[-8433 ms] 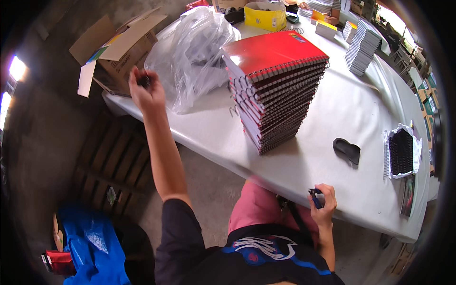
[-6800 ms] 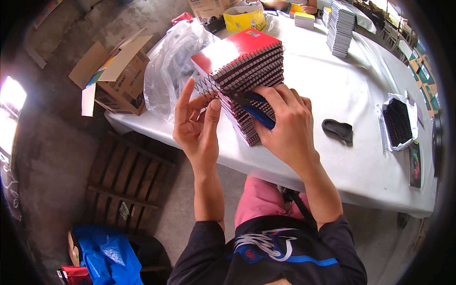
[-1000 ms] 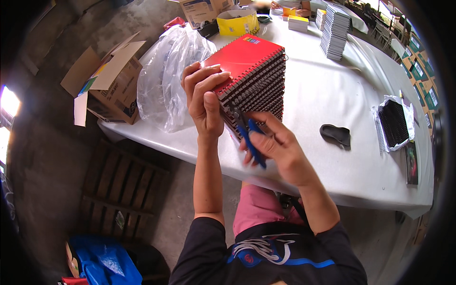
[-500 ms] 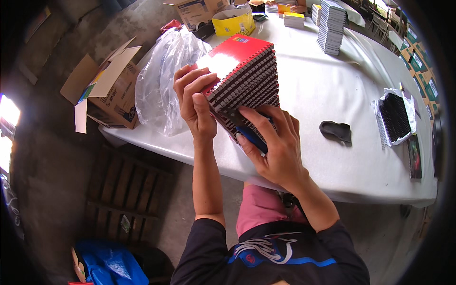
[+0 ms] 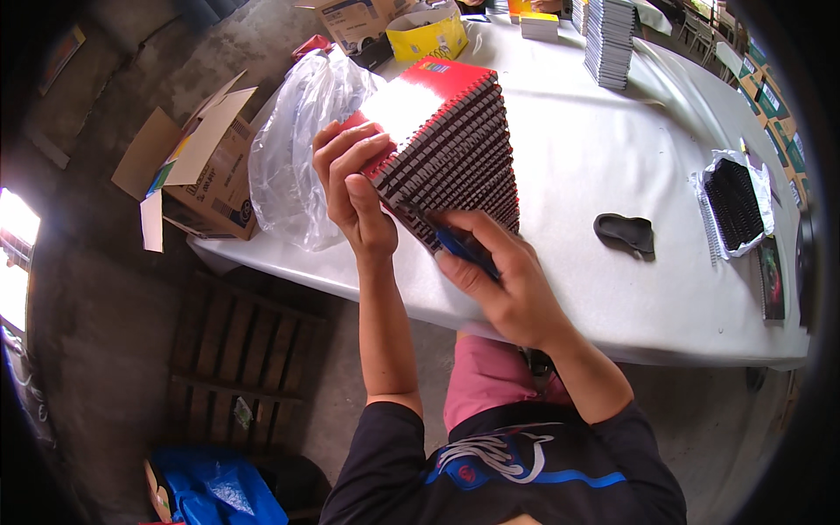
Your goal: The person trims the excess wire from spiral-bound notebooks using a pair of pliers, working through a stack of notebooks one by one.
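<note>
A stack of red-covered spiral notebooks (image 5: 442, 109) stands tilted near the table's front edge, its bound spines turned toward my right. My left hand (image 5: 360, 192) is closed on the near left corner of the stack, fingers over the top cover and thumb at the spine side. My right hand (image 5: 506, 278) grips blue-handled pliers (image 5: 464, 251). Their dark tip is at the wire bindings by the stack's lower near corner. Whether the jaws touch a wire is hard to see.
A clear plastic bag (image 5: 293, 157) and an open cardboard box (image 5: 214, 179) are at left. Farther back are a yellow container (image 5: 426, 39) and a tall notebook stack (image 5: 610, 44). A black pouch-like item (image 5: 626, 234) and a packet of black binding coils (image 5: 733, 208) lie at right.
My right hand has shifted a little down and left along the spines with the pliers, its fingers drawn in. My left hand still holds the stack. The view has shifted slightly.
</note>
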### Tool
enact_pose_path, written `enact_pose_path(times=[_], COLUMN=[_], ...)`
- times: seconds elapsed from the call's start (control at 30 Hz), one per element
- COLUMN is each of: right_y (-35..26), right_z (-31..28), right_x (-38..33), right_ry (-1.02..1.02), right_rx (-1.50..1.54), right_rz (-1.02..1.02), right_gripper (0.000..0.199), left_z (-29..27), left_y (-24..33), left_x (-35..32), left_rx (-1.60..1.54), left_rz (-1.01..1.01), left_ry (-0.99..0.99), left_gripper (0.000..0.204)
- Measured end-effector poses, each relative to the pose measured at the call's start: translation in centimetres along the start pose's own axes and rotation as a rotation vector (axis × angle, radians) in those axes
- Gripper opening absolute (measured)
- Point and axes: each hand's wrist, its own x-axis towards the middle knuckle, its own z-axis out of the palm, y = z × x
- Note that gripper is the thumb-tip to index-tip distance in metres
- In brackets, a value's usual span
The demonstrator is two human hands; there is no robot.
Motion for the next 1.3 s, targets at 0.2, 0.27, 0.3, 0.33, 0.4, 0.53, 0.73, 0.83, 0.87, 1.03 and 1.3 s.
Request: enact_pose_path(times=[0.2, 0.27, 0.3, 0.33, 0.4, 0.53, 0.73, 0.83, 0.87, 1.03, 1.3], right_y=[0.7, 0.7, 0.7, 0.7, 0.7, -0.7, 0.2, 0.7, 1.0, 0.9, -0.1], right_z=[0.3, 0.5, 0.7, 0.8, 0.8, -0.1, -0.6, -0.4, -0.5, -0.1, -0.8], right_x=[-0.7, -0.5, -0.5, -0.5, -0.4, -0.1, -0.7, -1.4, -1.4, -1.2, -0.6], right_ry=[0.219, 0.200, 0.197, 0.194, 0.158, -0.106, -0.056, 0.130, 0.156, 0.161, -0.143], right_rx=[-0.734, -0.743, -0.749, -0.759, -0.696, -0.044, 0.036, -0.548, -0.612, -0.709, 0.151], right_rz=[-0.343, -0.346, -0.344, -0.343, -0.313, 0.192, 0.122, -0.215, -0.240, -0.270, 0.285], right_gripper=[0.042, 0.043, 0.042, 0.041, 0.039, 0.035, 0.035, 0.038, 0.039, 0.040, 0.032], left_z=[0.0, -0.1, -0.1, -0.1, 0.0, -0.1, 0.0, -0.3, -0.2, -0.2, -0.1], left_y=[0.0, -0.1, -0.1, -0.2, -0.1, 0.0, 0.1, 0.1, 0.0, 0.1, 0.0], left_x=[0.1, 0.0, 0.0, -0.1, 0.0, 0.0, -0.2, -0.2, -0.2, -0.2, -0.4], left_rx=[-0.002, -0.002, 0.001, 0.002, 0.001, 0.018, 0.037, 0.031, 0.026, 0.033, 0.034], left_rz=[-0.003, -0.001, -0.002, -0.003, -0.011, -0.006, -0.023, -0.034, -0.030, -0.033, -0.007], left_ry=[-0.001, 0.000, 0.002, 0.009, 0.006, 0.012, 0.009, 0.002, 0.000, 0.006, -0.002], left_gripper=[0.048, 0.048, 0.048, 0.048, 0.048, 0.048, 0.049, 0.049, 0.049, 0.049, 0.049])
